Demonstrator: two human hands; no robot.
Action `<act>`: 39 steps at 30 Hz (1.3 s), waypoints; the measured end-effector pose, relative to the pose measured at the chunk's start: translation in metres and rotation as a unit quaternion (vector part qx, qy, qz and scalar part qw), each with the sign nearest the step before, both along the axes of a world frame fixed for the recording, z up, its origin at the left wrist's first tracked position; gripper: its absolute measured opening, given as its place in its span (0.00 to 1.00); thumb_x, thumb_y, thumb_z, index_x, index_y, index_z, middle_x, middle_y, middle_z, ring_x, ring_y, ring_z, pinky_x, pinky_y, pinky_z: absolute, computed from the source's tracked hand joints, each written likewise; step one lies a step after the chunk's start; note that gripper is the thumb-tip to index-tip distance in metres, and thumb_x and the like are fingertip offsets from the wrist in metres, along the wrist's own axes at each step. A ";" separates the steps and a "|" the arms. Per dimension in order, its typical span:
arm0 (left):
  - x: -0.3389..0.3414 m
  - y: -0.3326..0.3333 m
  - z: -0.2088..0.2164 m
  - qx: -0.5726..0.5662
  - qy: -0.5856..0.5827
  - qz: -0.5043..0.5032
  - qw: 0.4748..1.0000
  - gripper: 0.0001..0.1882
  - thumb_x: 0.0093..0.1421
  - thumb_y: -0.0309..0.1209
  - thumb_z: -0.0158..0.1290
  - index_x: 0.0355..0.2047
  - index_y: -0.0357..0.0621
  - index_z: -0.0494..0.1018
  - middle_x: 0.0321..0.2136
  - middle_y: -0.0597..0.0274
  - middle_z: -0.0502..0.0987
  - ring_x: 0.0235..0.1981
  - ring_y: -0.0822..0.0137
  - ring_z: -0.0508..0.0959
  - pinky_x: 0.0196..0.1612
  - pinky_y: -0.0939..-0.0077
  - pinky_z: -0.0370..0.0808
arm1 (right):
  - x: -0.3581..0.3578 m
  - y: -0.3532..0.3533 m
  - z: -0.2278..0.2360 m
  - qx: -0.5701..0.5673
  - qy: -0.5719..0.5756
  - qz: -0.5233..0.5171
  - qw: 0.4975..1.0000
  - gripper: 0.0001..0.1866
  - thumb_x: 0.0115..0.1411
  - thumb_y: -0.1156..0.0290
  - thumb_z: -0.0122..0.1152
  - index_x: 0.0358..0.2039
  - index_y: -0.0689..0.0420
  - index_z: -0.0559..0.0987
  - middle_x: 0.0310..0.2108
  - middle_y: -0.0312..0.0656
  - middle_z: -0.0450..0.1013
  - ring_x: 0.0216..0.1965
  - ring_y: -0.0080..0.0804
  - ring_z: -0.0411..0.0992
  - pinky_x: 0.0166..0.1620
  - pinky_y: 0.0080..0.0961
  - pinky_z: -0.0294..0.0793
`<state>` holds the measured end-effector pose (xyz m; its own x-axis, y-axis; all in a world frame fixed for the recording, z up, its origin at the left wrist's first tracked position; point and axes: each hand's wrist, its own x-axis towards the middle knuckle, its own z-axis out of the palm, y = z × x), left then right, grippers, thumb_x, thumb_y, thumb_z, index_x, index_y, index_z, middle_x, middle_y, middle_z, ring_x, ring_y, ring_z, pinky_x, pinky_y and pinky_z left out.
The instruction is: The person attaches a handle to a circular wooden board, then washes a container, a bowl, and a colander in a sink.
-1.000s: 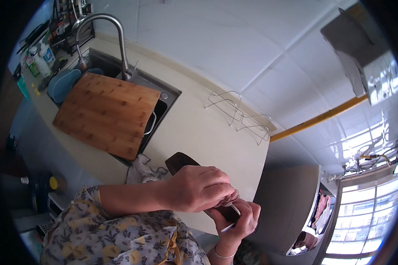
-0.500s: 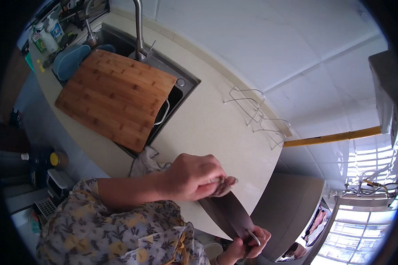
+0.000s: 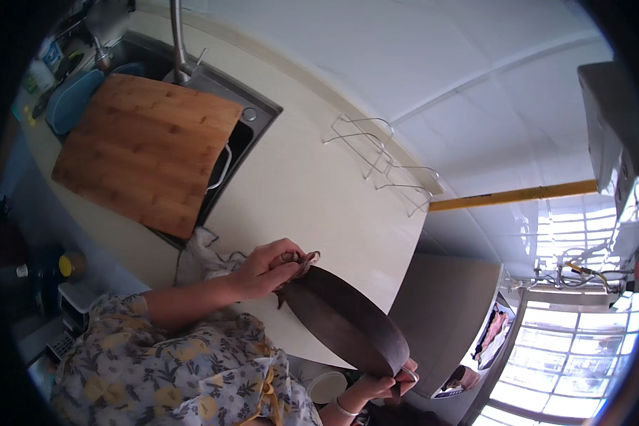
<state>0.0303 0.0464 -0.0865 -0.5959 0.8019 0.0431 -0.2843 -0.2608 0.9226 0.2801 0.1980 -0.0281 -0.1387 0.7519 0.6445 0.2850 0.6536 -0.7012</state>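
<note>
A dark brown-grey round pan, seen at a slant, is tilted over the counter's near edge between my two hands. My left hand is closed around a crumpled brownish cloth pressed at the pan's upper-left rim. At the pan's lower-right end, my right hand grips it beside a small metal loop handle; part of the fingers is hidden behind the rim. Just left of my left hand, a greyish cloth lies bunched at the counter's edge.
A wooden cutting board lies across the sink, below a metal faucet. A blue basin stands at its left. Wire racks rest along the wall. A yellow pipe runs at right, above a grey cabinet.
The pan has turned so that more of its broad, dark surface faces me. My left hand, with the cloth, has shifted along the rim; the whole view has moved slightly.
</note>
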 end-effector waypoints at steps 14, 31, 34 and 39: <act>-0.041 -0.016 0.049 0.083 0.295 0.195 0.932 0.31 0.48 0.56 0.62 0.33 0.37 0.69 0.30 0.59 0.70 0.31 0.68 0.70 0.34 0.76 0.68 | -0.047 -0.021 -0.029 -0.089 0.089 0.077 0.989 0.37 0.55 0.32 0.49 0.32 0.61 0.67 0.34 0.46 0.70 0.34 0.33 0.66 0.35 0.26 0.66; -0.016 -0.060 0.132 -0.123 0.601 0.103 0.783 0.27 0.31 0.31 0.70 0.34 0.38 0.76 0.27 0.60 0.73 0.23 0.64 0.75 0.26 0.74 0.72 | -0.090 0.030 -0.013 -0.212 0.025 0.244 0.946 0.16 0.55 0.69 0.49 0.43 0.63 0.71 0.36 0.41 0.72 0.31 0.22 0.69 0.33 0.17 0.71; -0.004 -0.058 0.141 -0.156 0.606 0.131 0.769 0.27 0.31 0.32 0.69 0.35 0.38 0.76 0.27 0.59 0.73 0.22 0.64 0.74 0.25 0.73 0.71 | -0.095 0.032 -0.022 -0.188 0.014 0.221 0.957 0.24 0.57 0.59 0.57 0.48 0.62 0.70 0.38 0.43 0.71 0.29 0.27 0.70 0.32 0.22 0.72; 0.015 -0.048 0.153 -0.178 0.638 0.144 0.735 0.27 0.31 0.31 0.69 0.36 0.38 0.75 0.27 0.58 0.73 0.23 0.64 0.73 0.25 0.73 0.70 | -0.072 0.024 -0.007 -0.210 -0.069 0.178 0.959 0.26 0.57 0.62 0.60 0.49 0.65 0.65 0.42 0.48 0.64 0.28 0.30 0.66 0.34 0.27 0.71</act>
